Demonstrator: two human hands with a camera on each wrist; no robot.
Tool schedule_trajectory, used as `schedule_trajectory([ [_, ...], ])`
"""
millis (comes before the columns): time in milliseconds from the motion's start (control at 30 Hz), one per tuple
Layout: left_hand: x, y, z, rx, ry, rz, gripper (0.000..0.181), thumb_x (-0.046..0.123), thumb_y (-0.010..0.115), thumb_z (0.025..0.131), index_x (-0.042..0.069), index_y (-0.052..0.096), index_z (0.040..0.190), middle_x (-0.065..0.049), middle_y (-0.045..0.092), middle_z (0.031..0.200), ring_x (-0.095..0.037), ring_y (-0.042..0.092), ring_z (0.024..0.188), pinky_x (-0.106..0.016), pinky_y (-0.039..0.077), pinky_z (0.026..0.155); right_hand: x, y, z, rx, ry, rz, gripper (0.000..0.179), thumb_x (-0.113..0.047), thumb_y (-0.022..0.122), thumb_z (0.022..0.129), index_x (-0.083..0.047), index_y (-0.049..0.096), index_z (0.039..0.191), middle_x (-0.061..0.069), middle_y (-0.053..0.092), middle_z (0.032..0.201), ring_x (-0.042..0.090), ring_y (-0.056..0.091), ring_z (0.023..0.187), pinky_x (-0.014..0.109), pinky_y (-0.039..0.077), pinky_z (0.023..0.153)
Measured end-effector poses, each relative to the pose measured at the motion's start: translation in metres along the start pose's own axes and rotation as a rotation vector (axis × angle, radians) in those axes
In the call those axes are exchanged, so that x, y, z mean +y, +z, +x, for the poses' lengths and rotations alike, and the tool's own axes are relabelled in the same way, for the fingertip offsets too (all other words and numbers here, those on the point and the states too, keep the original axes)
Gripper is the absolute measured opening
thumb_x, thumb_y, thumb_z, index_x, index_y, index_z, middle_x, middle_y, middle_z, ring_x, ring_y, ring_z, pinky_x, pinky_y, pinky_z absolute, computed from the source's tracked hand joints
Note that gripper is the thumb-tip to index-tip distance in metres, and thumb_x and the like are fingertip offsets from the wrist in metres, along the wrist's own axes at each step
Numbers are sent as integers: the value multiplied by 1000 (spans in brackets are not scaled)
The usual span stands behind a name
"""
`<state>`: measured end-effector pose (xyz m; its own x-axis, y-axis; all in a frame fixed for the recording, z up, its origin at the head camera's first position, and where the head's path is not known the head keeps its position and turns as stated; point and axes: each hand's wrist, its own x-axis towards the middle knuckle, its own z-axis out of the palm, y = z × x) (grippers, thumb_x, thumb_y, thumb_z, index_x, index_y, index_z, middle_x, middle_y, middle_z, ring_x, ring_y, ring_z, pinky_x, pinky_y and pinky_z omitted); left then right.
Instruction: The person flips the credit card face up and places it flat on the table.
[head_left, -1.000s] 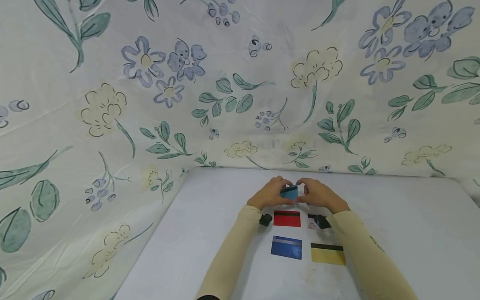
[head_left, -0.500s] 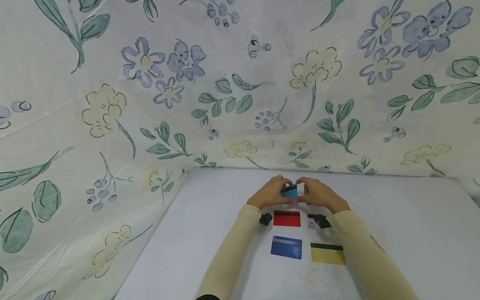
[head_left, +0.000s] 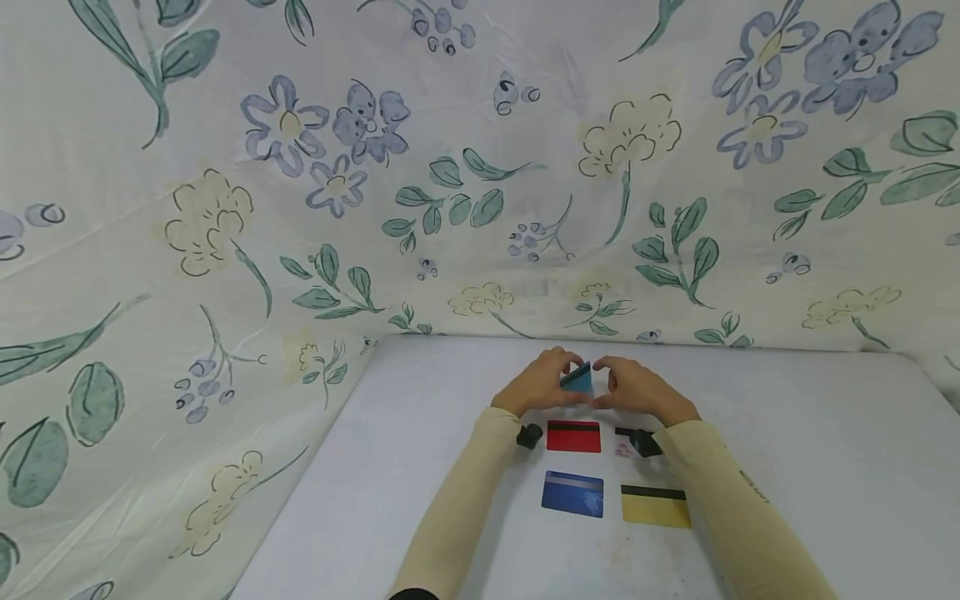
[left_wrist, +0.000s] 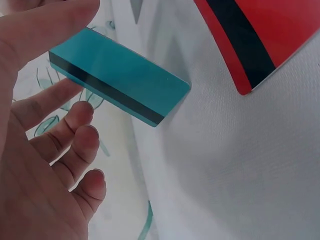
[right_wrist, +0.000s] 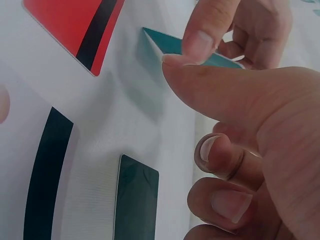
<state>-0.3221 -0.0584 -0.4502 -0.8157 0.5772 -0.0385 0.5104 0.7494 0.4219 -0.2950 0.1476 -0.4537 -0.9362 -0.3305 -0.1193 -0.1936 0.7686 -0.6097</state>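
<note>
My left hand [head_left: 542,383] pinches a teal magnetic-stripe card [left_wrist: 120,75] between thumb and fingers, and the card stands tilted over the white table. In the left wrist view its dark stripe runs along the lower long edge. My right hand [head_left: 637,387] is just to the right of the card, thumb and forefinger bent with a gap between them. From the right wrist view, the right thumb tip [right_wrist: 177,75] lies right by the left thumb and overlaps the card's edge; the other right fingers are loosely bent around nothing.
Nearer me lie a red card [head_left: 573,437], a white card [head_left: 624,443] partly hidden by the right wrist's camera, a blue card [head_left: 572,494] and a yellow card [head_left: 656,507]. A dark green card [right_wrist: 137,200] lies below the right hand. Floral cloth [head_left: 480,250] hangs behind the table.
The teal card has tilted more steeply, and the left hand has moved slightly up and left with it. A gap has widened between the card and the right fingers. The table cards stay put.
</note>
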Motion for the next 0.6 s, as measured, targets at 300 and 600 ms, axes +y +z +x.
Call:
schedule_trajectory([
  [300,0,-2,-1,0,-14,7,63,42,79,89,16,57,142,-7,60,124,-17,53,111,-31,52,97,1,3,0,-1,4,4,70,-25,86,84,0,55,142,7,57,82,18,52,72,29,43,62],
  [600,0,-4,-1,-7,-15,-4,64,47,78,90,17,56,143,-6,59,122,-17,52,109,-30,51,92,-1,5,0,-6,6,22,70,-24,86,84,0,55,142,7,57,81,18,52,73,29,43,62],
])
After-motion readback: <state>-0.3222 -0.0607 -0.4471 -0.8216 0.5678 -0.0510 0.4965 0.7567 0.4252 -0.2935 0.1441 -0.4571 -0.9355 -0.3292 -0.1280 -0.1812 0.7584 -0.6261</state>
